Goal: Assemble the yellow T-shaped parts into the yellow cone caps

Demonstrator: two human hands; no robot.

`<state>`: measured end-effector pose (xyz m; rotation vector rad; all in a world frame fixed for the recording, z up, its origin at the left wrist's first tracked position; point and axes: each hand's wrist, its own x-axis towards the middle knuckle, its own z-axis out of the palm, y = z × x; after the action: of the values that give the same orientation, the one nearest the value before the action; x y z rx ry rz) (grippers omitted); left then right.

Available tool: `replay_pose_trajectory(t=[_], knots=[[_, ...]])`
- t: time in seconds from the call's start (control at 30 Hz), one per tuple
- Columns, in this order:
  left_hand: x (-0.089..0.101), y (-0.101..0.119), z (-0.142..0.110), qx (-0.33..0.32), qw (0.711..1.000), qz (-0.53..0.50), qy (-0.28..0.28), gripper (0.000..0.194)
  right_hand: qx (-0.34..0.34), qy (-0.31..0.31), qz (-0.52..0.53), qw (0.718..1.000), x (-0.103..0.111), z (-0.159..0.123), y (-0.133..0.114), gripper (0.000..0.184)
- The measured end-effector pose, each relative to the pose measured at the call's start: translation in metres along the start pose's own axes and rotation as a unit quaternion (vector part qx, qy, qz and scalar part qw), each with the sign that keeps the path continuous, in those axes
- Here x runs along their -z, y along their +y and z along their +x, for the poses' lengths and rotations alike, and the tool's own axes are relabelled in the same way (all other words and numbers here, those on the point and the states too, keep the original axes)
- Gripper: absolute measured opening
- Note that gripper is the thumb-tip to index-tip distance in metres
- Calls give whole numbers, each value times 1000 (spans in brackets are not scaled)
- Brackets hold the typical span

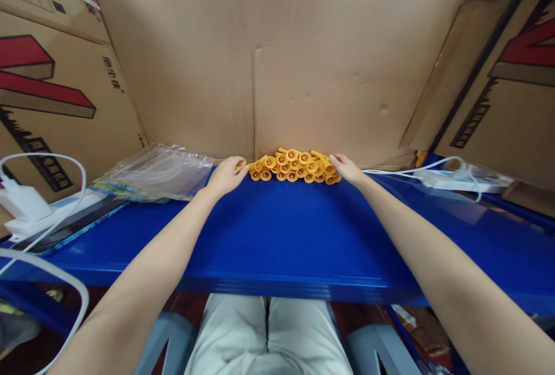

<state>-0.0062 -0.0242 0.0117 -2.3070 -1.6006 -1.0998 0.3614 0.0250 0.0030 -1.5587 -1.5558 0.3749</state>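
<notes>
A low stack of several yellow pieces, like small tubes with flared, cup-shaped ends, lies on the blue shelf top. Most of the round openings face me. My left hand is at the stack's left end, its fingers curled around one yellow piece whose tip shows between thumb and fingers. At the opposite end, my right hand rests against the outermost pieces, with thumb and fingers stretched out. Part of its fingers is hidden behind the stack.
Clear plastic bags lie to the left, near a phone and a white charger with cable. A white power strip sits on the right. Cardboard stands behind, with printed boxes at the sides.
</notes>
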Motion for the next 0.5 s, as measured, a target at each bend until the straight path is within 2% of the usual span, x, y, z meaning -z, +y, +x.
replay_pose_trajectory(t=[0.1,0.17,0.23,0.37,0.43,0.5], knots=[[-1,-11,7,48,998,2,46,42,-8,-5,-29,1000,11,-5,12,43],[-5,-17,13,108,993,12,45,44,-15,8,-32,999,14,-10,20,42],[-11,-23,20,165,986,28,3,49,-17,18,-21,999,14,-14,29,41],[-26,-34,32,202,971,35,-123,58,-4,15,8,1000,10,-18,38,36],[-34,-39,37,224,963,-14,-152,61,3,22,22,1000,8,-18,37,37],[-43,-40,42,210,961,-91,-155,60,13,23,39,999,6,-19,35,41]])
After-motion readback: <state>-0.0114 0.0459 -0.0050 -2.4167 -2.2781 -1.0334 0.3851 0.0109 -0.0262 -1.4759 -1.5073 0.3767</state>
